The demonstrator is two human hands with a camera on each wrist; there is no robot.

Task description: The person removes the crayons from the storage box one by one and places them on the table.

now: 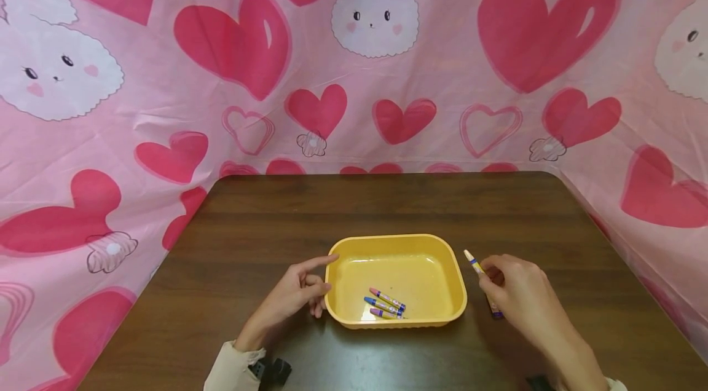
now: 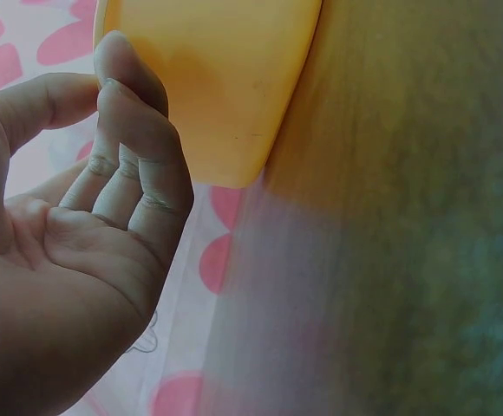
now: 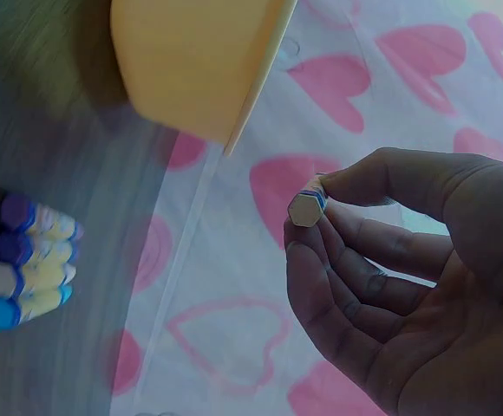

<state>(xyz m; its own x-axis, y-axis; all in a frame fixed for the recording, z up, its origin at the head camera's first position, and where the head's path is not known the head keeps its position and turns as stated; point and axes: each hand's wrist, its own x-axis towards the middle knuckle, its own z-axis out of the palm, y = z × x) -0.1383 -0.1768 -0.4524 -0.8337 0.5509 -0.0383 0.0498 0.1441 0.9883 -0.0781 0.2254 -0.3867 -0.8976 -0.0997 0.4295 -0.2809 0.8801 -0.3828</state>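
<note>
A yellow tray [image 1: 396, 246] sits on the table, holding a pinkish-red crayon [image 1: 387, 299], a blue crayon [image 1: 383, 305] and a purple crayon [image 1: 386, 313]. My left hand [image 1: 297, 288] is at the tray's left rim, index finger reaching over it and thumb against it, the other fingers curled in beneath. To the right of the tray, my right hand [image 1: 524, 294] pinches a pale crayon [image 3: 307, 208] between thumb and fingertips, its tip pointing up and left. In the right wrist view, the pale flat end faces the camera.
Beside the tray, a row of several crayons [image 3: 35, 260] lies on the dark wooden table [image 1: 265, 213], their ends purple, white and blue. In the head view, the right hand mostly hides them. A pink cloth [image 1: 409, 77] with hearts and rabbits hangs around the table.
</note>
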